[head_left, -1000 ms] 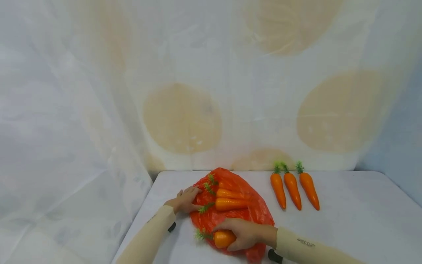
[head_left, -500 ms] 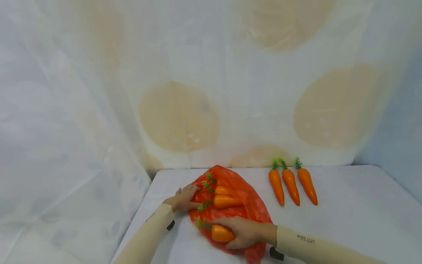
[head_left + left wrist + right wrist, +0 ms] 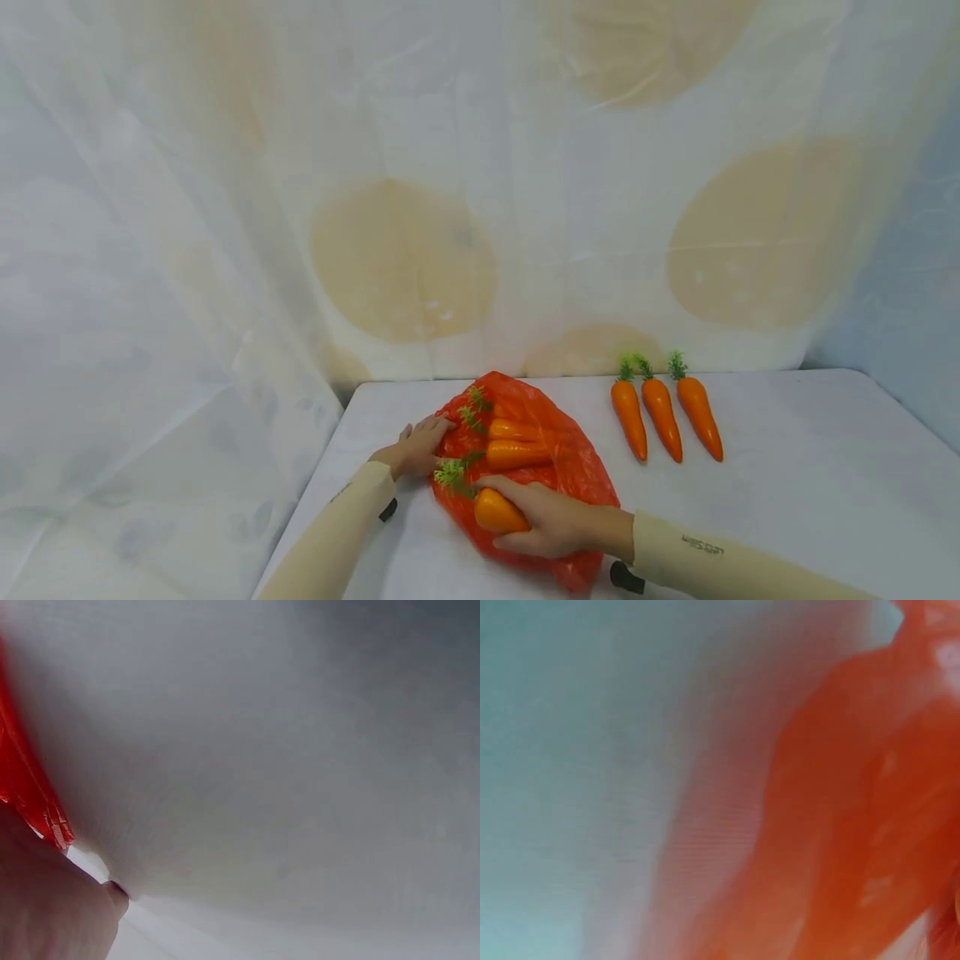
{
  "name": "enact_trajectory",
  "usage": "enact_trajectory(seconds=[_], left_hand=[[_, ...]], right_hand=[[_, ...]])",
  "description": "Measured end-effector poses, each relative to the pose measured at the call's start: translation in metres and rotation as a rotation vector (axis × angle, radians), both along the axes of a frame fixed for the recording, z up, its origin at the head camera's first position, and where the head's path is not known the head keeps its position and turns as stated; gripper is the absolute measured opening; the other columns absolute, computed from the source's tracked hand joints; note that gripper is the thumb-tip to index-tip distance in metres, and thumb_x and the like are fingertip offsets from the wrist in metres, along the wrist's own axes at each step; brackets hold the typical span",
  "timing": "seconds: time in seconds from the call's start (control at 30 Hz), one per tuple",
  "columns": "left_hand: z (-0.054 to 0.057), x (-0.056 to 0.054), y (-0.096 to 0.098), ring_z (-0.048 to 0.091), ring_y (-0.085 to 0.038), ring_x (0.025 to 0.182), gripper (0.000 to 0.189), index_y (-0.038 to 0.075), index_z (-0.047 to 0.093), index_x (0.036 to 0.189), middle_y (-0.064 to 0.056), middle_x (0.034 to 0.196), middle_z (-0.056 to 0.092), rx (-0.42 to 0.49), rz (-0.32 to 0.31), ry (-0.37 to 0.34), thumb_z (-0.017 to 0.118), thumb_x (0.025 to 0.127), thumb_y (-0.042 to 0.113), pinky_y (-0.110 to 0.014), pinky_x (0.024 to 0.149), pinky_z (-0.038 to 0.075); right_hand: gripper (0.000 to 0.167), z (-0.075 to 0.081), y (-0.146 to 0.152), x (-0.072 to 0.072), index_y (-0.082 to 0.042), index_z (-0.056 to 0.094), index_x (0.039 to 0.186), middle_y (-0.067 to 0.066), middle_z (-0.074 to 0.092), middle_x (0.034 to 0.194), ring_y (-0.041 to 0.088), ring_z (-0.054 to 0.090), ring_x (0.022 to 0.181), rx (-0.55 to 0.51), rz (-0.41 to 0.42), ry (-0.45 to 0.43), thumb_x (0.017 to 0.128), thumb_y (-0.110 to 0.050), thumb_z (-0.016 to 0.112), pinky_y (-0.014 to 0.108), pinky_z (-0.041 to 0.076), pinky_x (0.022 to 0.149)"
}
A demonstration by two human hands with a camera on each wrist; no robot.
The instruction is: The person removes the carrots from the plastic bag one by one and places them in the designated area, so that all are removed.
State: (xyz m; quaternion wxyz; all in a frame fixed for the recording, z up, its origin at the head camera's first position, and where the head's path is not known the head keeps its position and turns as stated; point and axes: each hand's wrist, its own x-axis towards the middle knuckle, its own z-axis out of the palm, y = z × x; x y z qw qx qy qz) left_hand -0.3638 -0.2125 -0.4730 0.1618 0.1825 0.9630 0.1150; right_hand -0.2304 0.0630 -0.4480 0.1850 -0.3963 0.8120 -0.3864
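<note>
A red plastic bag lies spread on the white table, with several orange carrots in it, their green tops toward its left side. My left hand rests on the bag's left edge, fingers stretched and thumb apart; the left wrist view catches the hand beside the red plastic. Over the near part of the bag, my right hand grips another carrot by its thick body, green top pointing left. The palm hides the carrot's tip. Blurred red bag plastic fills much of the right wrist view.
Three more carrots lie side by side at the back right: a left one, a middle one and a right one. A pale curtain with tan circles hangs behind the table.
My right hand has moved the gripped carrot slightly away from me, closer to the carrots in the bag. The left hand stays at the bag's edge. The head view has shifted slightly.
</note>
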Motion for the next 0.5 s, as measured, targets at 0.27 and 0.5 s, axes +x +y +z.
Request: enact_trajectory(seconds=[0.27,0.5], left_hand=[[0.005,0.001,0.001,0.020,-0.035,0.150,0.081,0.012,0.033,0.152,-0.011,0.161,0.029,-0.015,0.022,-0.017,0.069,0.089,0.048,-0.063,0.120,0.009],[-0.003,-0.002,0.000,0.020,-0.035,0.150,0.083,0.016,0.035,0.149,-0.011,0.160,0.030,-0.014,0.023,-0.008,0.066,0.086,0.060,-0.063,0.121,0.010]], right_hand=[[0.063,0.020,-0.002,0.002,-0.033,0.029,0.148,-0.009,0.058,0.111,0.005,0.059,0.095,-0.118,-0.114,0.017,0.095,-0.043,0.064,0.021,0.054,0.080],[0.061,0.030,0.000,-0.001,-0.033,0.028,0.146,-0.004,0.058,0.106,0.011,0.060,0.089,-0.202,-0.190,0.039,0.096,-0.041,0.062,0.024,0.057,0.073]])
